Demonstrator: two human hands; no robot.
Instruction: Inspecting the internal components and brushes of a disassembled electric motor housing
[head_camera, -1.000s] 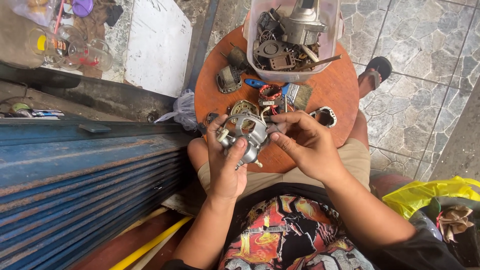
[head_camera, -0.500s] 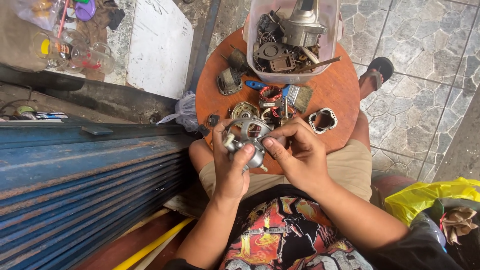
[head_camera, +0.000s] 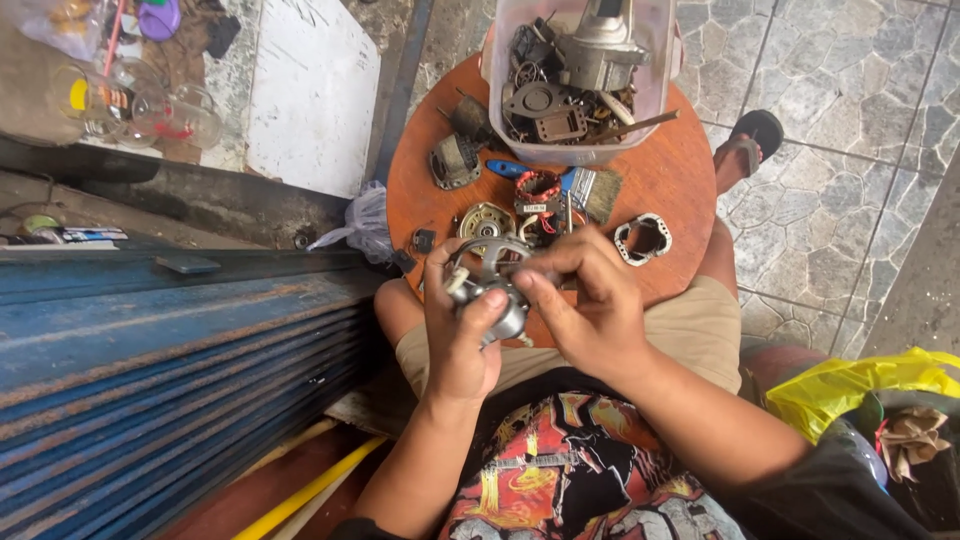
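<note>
I hold a grey metal motor housing (head_camera: 497, 290) over my lap, just in front of a round wooden table (head_camera: 680, 175). My left hand (head_camera: 460, 335) wraps around its left side and underside, thumb across the front. My right hand (head_camera: 590, 305) grips its right side, fingers curled over the top edge. On the table just beyond it lie a round metal motor part (head_camera: 485, 222), a copper-wound coil with red wires (head_camera: 540, 195), a pale metal ring frame (head_camera: 642, 238) and a paintbrush with a blue handle (head_camera: 590, 190).
A clear plastic tub (head_camera: 660, 70) of metal parts stands at the table's far side. A blue corrugated metal shutter (head_camera: 150, 370) lies to my left, a yellow plastic bag (head_camera: 860, 385) to my right. A sandalled foot (head_camera: 745, 150) rests on the tiled floor.
Both hands have drawn the motor housing closer to my body and turned it. My right hand has closed further over its right side.
</note>
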